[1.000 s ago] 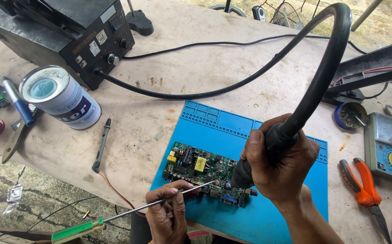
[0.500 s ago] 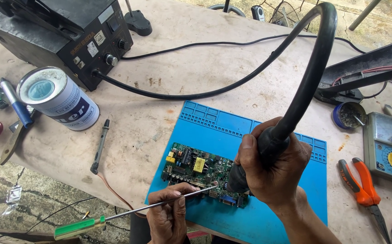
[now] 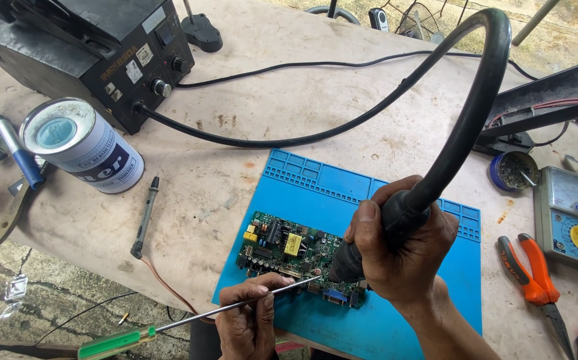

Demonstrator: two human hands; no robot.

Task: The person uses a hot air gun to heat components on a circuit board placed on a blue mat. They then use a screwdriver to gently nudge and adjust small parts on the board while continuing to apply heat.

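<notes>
My right hand (image 3: 405, 257) is clenched round the hot-air wand (image 3: 395, 220), nozzle down over the near edge of the board (image 3: 289, 250); my left hand (image 3: 249, 320) pinches a thin probe (image 3: 235, 307), its tip at the same spot. I judge it best to hold the nozzle steady, just off the parts, and lever gently. The board lies on the blue mat (image 3: 395, 333) on the table (image 3: 202, 167), with the hose (image 3: 475, 100) arching to the black station (image 3: 102, 47).

Upper left there's a black station box (image 3: 102, 53); below it a white tin can (image 3: 82, 143) lying tilted; a blue marker (image 3: 19, 160) at the left edge; orange pliers (image 3: 535, 280) and an analog multimeter (image 3: 575, 220) on the right side.
</notes>
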